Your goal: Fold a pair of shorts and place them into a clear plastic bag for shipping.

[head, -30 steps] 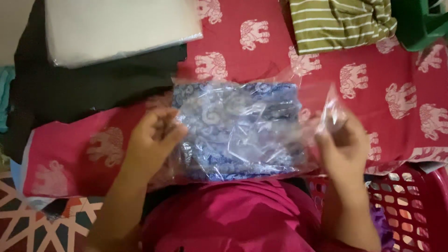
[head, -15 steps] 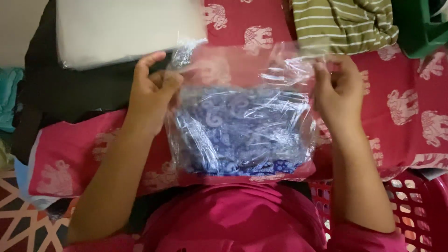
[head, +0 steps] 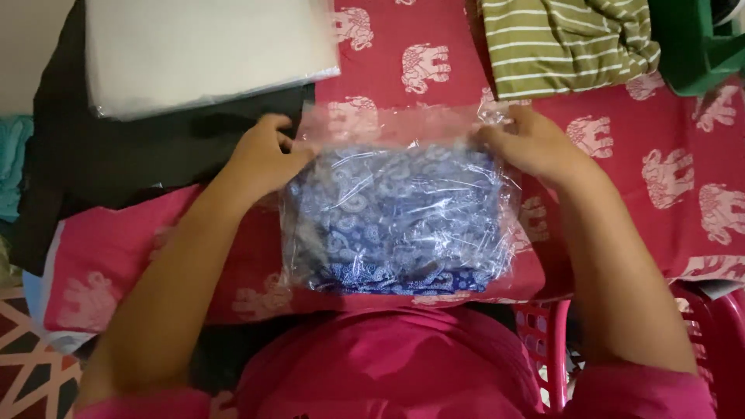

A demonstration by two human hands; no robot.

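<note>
Now bag (head: 396,225) btwn both hands.

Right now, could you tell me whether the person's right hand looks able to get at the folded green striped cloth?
Probably yes: the right hand lies just below the green striped cloth, with only bare red sheet between. It would have to release the clear bag first.

Home, elephant-print bedspread (head: 667,155), folded clothes (head: 566,43)
</note>
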